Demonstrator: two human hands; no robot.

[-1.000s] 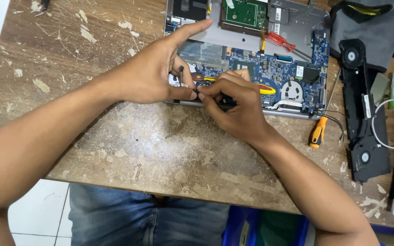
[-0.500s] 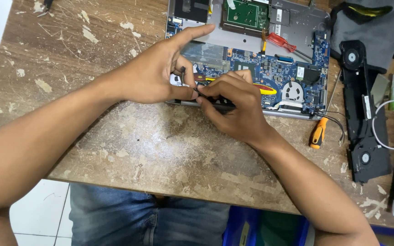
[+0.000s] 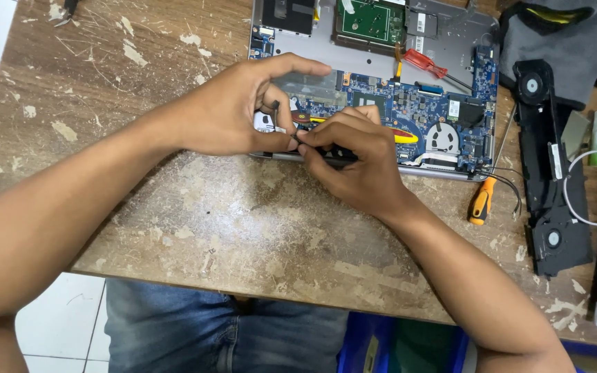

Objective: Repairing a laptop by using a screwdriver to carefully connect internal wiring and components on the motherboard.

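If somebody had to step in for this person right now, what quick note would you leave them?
Left hand: resting on the near left corner of the opened laptop, fingers curled around a small part.
Right hand: pinching something small at the laptop's near edge, fingertips meeting the left hand's; what it grips is hidden.
Things: yellow-handled tool lies on the blue circuit board; red screwdriver farther back; orange screwdriver on the wooden table, right of the laptop; black speaker strip beyond it.
Done: cover off, board exposed.
Left: the work at the near edge is unfinished.
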